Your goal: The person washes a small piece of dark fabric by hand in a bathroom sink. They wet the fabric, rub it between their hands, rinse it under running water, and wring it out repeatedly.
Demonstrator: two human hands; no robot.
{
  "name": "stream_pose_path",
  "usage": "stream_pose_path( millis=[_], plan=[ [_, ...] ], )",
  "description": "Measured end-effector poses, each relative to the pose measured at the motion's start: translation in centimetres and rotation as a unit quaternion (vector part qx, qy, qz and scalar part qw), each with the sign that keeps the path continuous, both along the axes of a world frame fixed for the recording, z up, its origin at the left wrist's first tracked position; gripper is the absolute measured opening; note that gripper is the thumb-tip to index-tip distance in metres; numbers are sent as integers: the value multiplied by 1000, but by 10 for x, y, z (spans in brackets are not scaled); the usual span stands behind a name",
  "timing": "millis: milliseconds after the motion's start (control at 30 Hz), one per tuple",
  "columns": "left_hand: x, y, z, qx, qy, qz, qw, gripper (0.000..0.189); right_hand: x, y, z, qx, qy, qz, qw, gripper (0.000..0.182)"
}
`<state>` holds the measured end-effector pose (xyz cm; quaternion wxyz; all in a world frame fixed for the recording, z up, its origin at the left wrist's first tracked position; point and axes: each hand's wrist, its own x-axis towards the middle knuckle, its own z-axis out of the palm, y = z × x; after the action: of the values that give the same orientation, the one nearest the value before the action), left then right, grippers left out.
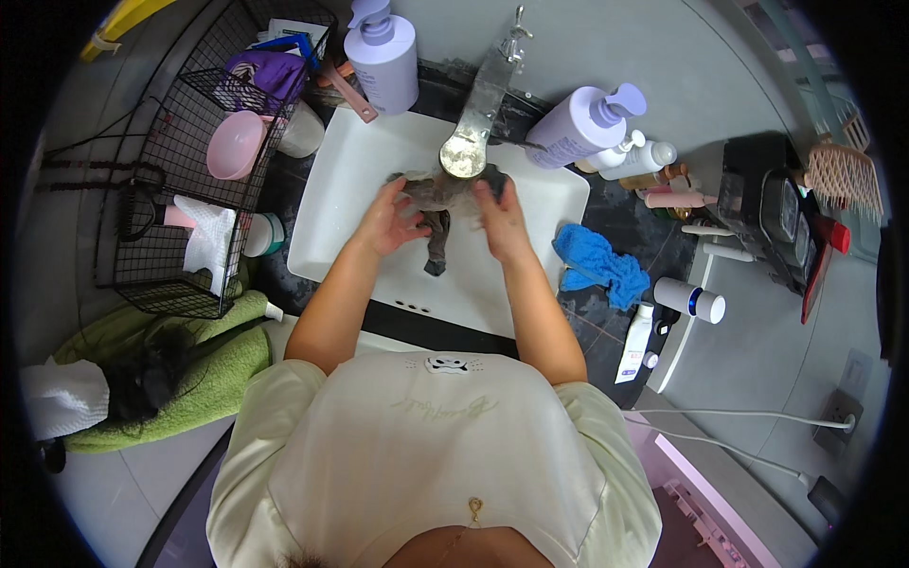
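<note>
My left hand and my right hand are over the white sink, on either side of a wet grey-brown cloth. The cloth spans between them under the metal tap. My left thumb and index finger pinch its left end; the other fingers are spread. At its dark right end, my right thumb and fingers grip it. A second dark cloth piece hangs or lies below, near my left fingertips; whether it is joined to the first cannot be told. Water seems to blur the middle.
Lilac pump bottles flank the tap, another on the right. A blue cloth lies right of the sink, near a white tube. At left stand a black wire basket, a pink bowl and a green towel.
</note>
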<state>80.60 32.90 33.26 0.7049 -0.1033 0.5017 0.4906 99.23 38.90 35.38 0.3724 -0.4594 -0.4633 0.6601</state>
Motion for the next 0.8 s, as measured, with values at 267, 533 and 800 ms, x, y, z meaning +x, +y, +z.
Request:
stream_pose_path(
  millis=[267,533,800],
  plan=[
    [28,6,-4,167,-81,-2,983,38,-54,-49,22,301,-251,206,897,40],
    [25,16,17,-41,-66,33,996,33,-57,-30,2,230,-316,98,915,27],
    [24,10,8,66,-78,19,995,36,-42,11,-4,203,-367,108,902,29]
  ],
)
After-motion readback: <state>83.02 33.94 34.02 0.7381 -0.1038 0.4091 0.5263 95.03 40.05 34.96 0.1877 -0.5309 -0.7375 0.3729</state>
